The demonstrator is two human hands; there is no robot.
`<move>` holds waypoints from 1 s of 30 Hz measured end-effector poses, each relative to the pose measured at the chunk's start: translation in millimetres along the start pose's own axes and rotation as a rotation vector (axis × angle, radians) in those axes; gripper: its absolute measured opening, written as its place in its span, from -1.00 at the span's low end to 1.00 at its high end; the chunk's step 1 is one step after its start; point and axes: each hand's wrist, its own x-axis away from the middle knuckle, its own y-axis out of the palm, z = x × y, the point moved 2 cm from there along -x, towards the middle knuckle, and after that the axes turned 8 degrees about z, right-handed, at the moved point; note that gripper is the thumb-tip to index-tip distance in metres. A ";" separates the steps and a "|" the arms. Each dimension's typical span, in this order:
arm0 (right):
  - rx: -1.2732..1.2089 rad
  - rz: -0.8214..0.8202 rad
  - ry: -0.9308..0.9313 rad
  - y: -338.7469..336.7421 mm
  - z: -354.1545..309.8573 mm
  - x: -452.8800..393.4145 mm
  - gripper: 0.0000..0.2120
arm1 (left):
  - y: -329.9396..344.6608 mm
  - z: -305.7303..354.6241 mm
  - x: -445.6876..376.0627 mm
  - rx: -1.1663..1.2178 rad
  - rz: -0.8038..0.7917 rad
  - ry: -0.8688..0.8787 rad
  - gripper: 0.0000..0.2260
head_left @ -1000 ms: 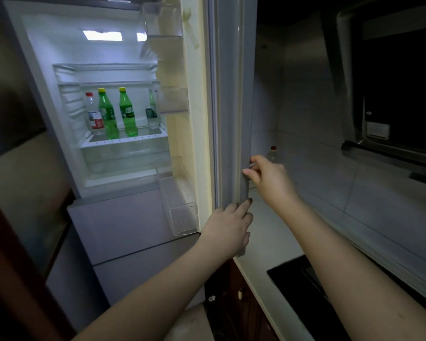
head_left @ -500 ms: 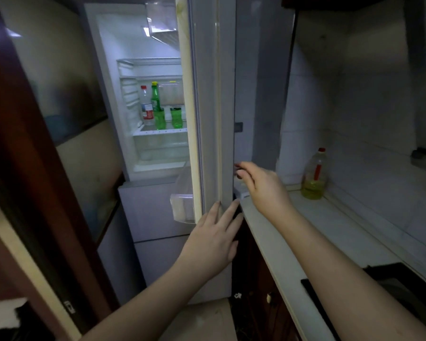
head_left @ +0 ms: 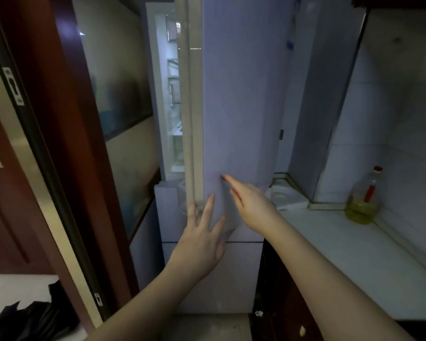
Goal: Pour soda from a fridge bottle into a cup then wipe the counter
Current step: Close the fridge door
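Pale lilac fridge door stands nearly closed in front of you, leaving only a lit sliver of the fridge interior at its left edge; no soda bottle shows there. Your left hand lies flat with spread fingers near the door's lower edge, grasping nothing. Your right hand reaches out straight-fingered, fingertips at the door face. An oil bottle stands on the white counter beside the fridge.

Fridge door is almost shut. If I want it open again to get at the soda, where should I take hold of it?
Probably the fridge door at its free left edge, where a lit gap shows. Come from the left and hook fingers round the pale edge strip, just above the left hand. The front looks flat, no handle visible; the right hand only lies against it.
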 end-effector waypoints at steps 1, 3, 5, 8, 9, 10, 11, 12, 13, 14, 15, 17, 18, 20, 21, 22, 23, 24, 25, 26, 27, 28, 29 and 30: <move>0.015 -0.017 -0.015 8.4 0.4 -7.1 -0.58 | 5.7 -9.2 -3.1 -0.016 -0.012 -0.014 -0.42; 0.043 -0.028 -0.052 26.6 2.8 -22.6 -0.56 | 20.3 -28.5 -8.7 -0.055 -0.038 -0.011 -0.41; 0.066 -0.040 -0.076 45.3 6.7 -37.4 -0.55 | 32.6 -49.2 -13.0 -0.091 -0.026 -0.028 -0.39; 0.146 -0.080 -0.102 73.0 9.3 -56.2 -0.50 | 44.9 -79.3 -23.5 -0.124 -0.049 -0.072 -0.36; 0.172 -0.091 -0.114 81.2 8.7 -62.1 -0.47 | 50.6 -89.3 -28.2 -0.147 -0.068 -0.067 -0.37; 0.190 -0.100 -0.126 88.6 8.0 -68.6 -0.45 | 57.1 -99.6 -33.4 -0.168 -0.093 -0.051 -0.37; 0.203 -0.105 -0.134 95.1 7.0 -75.5 -0.43 | 63.7 -109.6 -38.2 -0.186 -0.105 -0.033 -0.38; 0.214 -0.106 -0.140 101.8 6.8 -82.5 -0.42 | 68.1 -119.1 -42.9 -0.194 -0.104 -0.021 -0.38; 0.226 -0.103 -0.144 108.1 6.6 -89.2 -0.41 | 70.7 -128.2 -47.3 -0.198 -0.097 -0.012 -0.38; 0.238 -0.100 -0.141 114.6 6.9 -95.4 -0.42 | 72.1 -136.0 -51.2 -0.200 -0.091 -0.009 -0.38; 0.253 -0.098 -0.132 121.2 7.7 -100.6 -0.43 | 74.3 -143.6 -54.9 -0.194 -0.081 -0.014 -0.37; 0.289 -0.102 -0.107 133.6 11.9 -109.3 -0.44 | 79.2 -158.3 -62.4 -0.190 -0.075 -0.038 -0.34; 0.308 -0.103 -0.093 139.0 14.9 -112.4 -0.44 | 83.9 -166.1 -66.5 -0.189 -0.080 -0.054 -0.33; 0.339 -0.094 -0.064 147.0 21.0 -118.0 -0.47 | 93.7 -181.2 -74.8 -0.182 -0.091 -0.090 -0.32; 0.351 -0.092 -0.060 150.2 23.4 -121.2 -0.48 | 98.0 -187.0 -78.7 -0.182 -0.108 -0.102 -0.33; 0.359 -0.085 -0.061 152.4 24.7 -124.8 -0.50 | 102.9 -191.4 -82.7 -0.188 -0.122 -0.104 -0.33; 0.362 -0.064 -0.065 154.2 25.3 -128.8 -0.52 | 106.8 -194.3 -86.1 -0.197 -0.123 -0.105 -0.33; 0.359 -0.032 -0.068 156.0 25.6 -133.2 -0.52 | 109.1 -195.9 -89.2 -0.202 -0.116 -0.118 -0.33; 0.352 -0.002 -0.067 157.9 26.6 -138.5 -0.49 | 110.1 -196.9 -91.6 -0.193 -0.107 -0.157 -0.32; 0.349 0.027 -0.068 160.0 28.9 -144.5 -0.48 | 109.9 -198.7 -93.6 -0.174 -0.088 -0.217 -0.31; 0.353 0.053 -0.069 161.9 31.5 -150.2 -0.48 | 110.3 -200.8 -94.7 -0.156 -0.048 -0.268 -0.29; 0.358 0.073 -0.067 163.9 33.9 -155.9 -0.50 | 112.3 -202.3 -96.7 -0.150 0.001 -0.285 -0.28; 0.358 0.103 -0.069 165.8 36.2 -161.8 -0.51 | 115.1 -203.9 -100.0 -0.154 0.047 -0.268 -0.27; 0.353 0.136 -0.076 169.0 39.7 -167.2 -0.52 | 117.5 -205.1 -104.6 -0.155 0.081 -0.224 -0.25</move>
